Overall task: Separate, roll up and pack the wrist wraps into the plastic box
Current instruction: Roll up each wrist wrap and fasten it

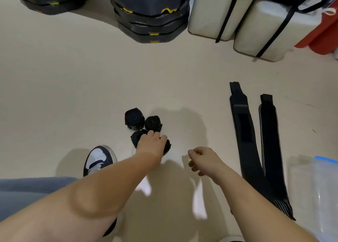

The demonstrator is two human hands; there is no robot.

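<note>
Black elastic wound tight was the likely trouble: the left hand (151,143) had its fingers curled over a rolled wrap (136,137) at the centre of the frame, and if that grip caught only the outer turn, the roll could spring open on the way to the plastic box (327,186), which sat well apart at the lower right edge. A second roll (134,119) and a third roll (153,122) lay touching just above the hand and might be nudged loose by it. The right hand (203,159) hung near, fingers loosely curled, nothing visible in them. Right of centre a flat wrap (243,132) and another flat wrap (268,132) lay unrolled on the pale floor (73,86), long dark bands side by side, meeting at their lower ends, one showing a darker fastening patch
</note>
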